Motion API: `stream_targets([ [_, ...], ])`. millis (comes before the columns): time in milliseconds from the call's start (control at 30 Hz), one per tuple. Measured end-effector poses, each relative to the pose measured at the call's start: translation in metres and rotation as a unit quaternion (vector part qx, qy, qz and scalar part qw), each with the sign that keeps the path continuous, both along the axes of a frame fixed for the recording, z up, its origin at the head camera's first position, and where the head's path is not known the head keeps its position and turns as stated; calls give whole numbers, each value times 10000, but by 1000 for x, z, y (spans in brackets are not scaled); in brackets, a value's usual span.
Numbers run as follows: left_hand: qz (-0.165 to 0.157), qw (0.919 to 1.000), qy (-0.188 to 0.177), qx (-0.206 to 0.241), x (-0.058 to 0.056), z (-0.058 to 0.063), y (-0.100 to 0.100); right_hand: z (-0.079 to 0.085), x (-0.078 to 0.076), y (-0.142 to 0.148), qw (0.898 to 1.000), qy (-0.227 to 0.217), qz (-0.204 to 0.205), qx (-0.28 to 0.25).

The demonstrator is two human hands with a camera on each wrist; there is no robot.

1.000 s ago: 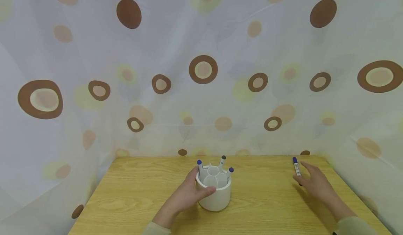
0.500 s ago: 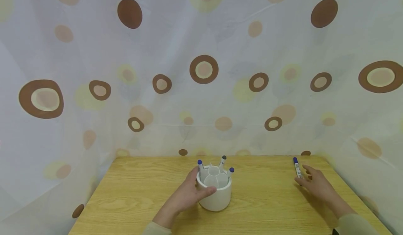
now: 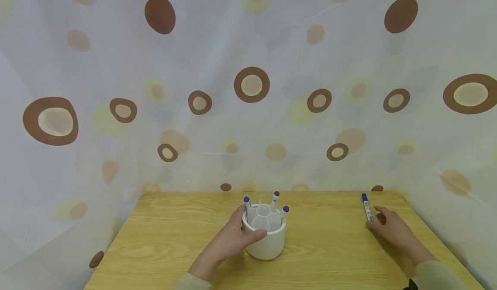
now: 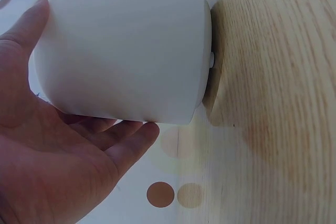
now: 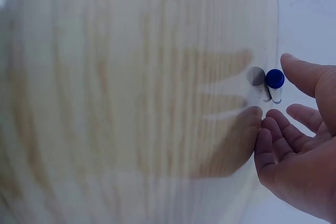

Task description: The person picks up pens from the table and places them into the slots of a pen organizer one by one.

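Observation:
A round white pen holder [image 3: 265, 243] with inner compartments stands mid-table, holding several markers, among them a dark-capped one [image 3: 275, 198] and a blue-capped one [image 3: 285, 211]. My left hand [image 3: 233, 240] grips its left side, thumb over the near rim. The left wrist view shows the holder's smooth wall [image 4: 126, 51] between thumb and fingers. At the right, a white marker [image 3: 367, 209] with a blue cap lies on the table. My right hand [image 3: 393, 228] is beside its near end. In the right wrist view, the marker's blue end [image 5: 275, 78] sits between spread thumb and fingers, apparently untouched.
The wooden table [image 3: 171, 229] meets a white curtain with brown and peach spots [image 3: 256, 152] at its back edge. Curtain also hangs along the left and right sides.
My right hand has shifted slightly right and down, toward the marker's near end. The left hand and pen holder stay put.

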State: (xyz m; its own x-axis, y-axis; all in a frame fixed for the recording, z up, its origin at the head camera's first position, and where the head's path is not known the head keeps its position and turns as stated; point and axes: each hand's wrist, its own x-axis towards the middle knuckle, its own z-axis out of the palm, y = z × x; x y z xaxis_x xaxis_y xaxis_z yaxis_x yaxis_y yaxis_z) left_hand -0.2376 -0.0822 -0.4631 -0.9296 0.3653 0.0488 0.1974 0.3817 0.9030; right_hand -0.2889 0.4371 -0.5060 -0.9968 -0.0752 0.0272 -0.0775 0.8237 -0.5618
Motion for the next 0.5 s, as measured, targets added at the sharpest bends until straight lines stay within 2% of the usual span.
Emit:
stream_targets([
  [200,16,10000,-22,-20,0,0,0,-2,-1,3,9998,168,64,81],
  [500,35,10000,-80,-19,0,1,0,-1,1,3,9999,97,18,64],
])
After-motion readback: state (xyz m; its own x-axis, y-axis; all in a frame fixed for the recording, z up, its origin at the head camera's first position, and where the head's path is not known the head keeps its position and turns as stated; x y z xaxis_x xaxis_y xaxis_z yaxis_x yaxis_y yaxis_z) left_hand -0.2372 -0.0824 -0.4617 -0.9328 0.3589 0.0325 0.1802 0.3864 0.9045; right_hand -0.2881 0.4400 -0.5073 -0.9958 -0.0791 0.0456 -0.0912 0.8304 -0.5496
